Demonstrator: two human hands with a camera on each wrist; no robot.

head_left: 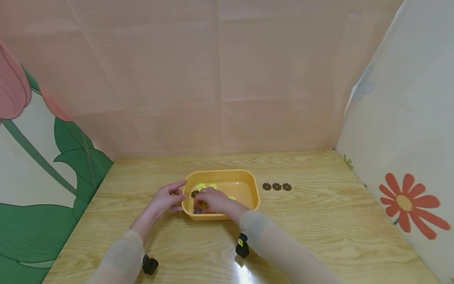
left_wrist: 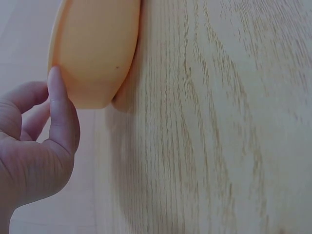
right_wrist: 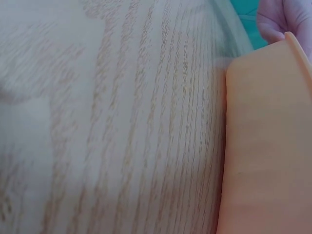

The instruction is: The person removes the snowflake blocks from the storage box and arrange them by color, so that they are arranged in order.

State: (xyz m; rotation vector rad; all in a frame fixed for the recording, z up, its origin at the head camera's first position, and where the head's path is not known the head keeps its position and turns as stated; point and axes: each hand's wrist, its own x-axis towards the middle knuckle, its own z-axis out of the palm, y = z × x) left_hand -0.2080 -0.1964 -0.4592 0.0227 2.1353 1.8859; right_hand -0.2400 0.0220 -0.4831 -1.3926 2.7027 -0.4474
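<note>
A yellow plastic basin (head_left: 244, 191) sits on the wooden table, holding several small flower-shaped discs. Yellow discs (head_left: 201, 186) and a brown disc (head_left: 195, 193) show at its left part. My left hand (head_left: 166, 199) touches the basin's left end with spread, relaxed fingers; the left wrist view shows a fingertip on the rim. Reaching over the near rim, my right hand (head_left: 213, 200) has its fingers bent down inside, pinching a brown flower-shaped disc (head_left: 198, 211) near the front wall. The hand covers part of the basin's contents.
Three brown discs (head_left: 276, 186) lie in a row on the table, right of the basin. A pinkish sheet (head_left: 220, 79) closes off the back. Flower-printed panels stand at the left and right. Black wrist cameras (head_left: 242, 246) hang beneath both sleeves.
</note>
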